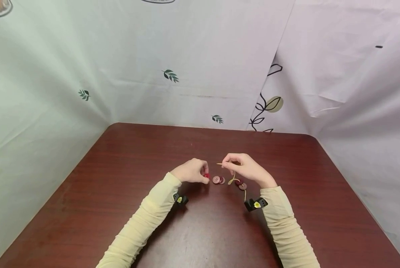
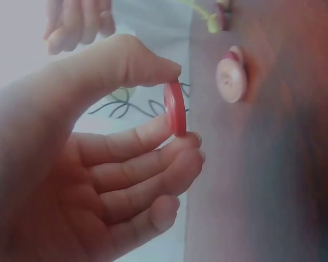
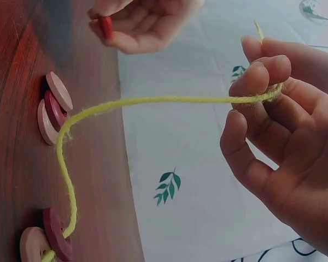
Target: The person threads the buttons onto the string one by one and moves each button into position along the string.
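My left hand (image 1: 192,171) pinches a red button (image 2: 176,108) by its edges between thumb and fingertips, above the table. Across from it, my right hand (image 1: 245,167) holds a yellow string (image 3: 169,100) near its end, and a short tip sticks out past the thumb and finger toward the left hand. From the right hand the string droops to the table, where it passes through a dark red button (image 3: 56,232) and a pink button (image 3: 34,244). Between the hands lies a small overlapping pile of loose buttons (image 1: 216,180), pink with a dark red one among them.
The dark red-brown wooden table (image 1: 200,230) spreads around both hands. White cloth (image 1: 200,56) with printed leaves hangs behind it and at the sides. Each sleeve carries a small black wrist camera (image 1: 256,204), and the string's tail runs close to the right one.
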`<state>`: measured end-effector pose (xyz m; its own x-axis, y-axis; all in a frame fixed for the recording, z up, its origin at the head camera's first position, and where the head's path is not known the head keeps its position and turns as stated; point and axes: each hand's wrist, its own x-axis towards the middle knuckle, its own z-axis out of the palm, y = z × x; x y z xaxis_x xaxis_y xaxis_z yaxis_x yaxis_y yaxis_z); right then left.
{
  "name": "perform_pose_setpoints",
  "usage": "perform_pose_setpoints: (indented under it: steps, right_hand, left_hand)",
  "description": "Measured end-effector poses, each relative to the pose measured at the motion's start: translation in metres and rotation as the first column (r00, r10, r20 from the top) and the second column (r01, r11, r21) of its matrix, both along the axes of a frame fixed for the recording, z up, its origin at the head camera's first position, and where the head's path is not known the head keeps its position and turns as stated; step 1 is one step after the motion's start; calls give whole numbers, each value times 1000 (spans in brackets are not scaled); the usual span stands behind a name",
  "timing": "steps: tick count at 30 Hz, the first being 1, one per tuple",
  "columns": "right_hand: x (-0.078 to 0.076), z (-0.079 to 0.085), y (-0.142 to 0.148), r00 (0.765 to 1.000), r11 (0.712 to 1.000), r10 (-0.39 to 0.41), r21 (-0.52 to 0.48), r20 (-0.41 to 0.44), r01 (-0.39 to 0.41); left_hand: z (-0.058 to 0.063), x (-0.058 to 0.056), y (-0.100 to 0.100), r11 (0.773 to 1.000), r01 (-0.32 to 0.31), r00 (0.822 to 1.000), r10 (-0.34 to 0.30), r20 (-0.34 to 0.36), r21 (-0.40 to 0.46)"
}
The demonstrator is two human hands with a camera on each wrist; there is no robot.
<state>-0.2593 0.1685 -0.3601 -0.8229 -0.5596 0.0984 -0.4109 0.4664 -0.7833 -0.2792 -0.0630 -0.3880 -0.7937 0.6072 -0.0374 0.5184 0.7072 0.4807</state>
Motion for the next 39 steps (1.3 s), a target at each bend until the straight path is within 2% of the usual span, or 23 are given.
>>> perform_pose_setpoints:
  steps: [5,8,15,21,30,39]
  right_hand:
    - [-1,-1,1,1000,1000,-5,0,8,5]
    - [-1,-1,0,1000,1000,1,-3,18,-1]
    - [0,-3,0,1000,1000,-6,0,19,6]
    - [0,-2,-2,1000,1000,-20,15,21,19]
    - [10,12,-10,999,999,-40,2,-4,40]
    - [2,-1,-8,999,999,-49,-19,-24,49]
  left_hand:
    - [9,0,-6,999,-12,1000,12,1,44]
    - [12,0,-10,997,4,1000,-4,-2,81]
    - [20,-1,-14,983,53,997,-41,-70,179]
    - [22,0,-12,953,60,997,-42,-66,298]
    - [21,1,-8,894,132,990,-101,-95,428]
    - [22,3,-5,877,166,985,-123,-122,451]
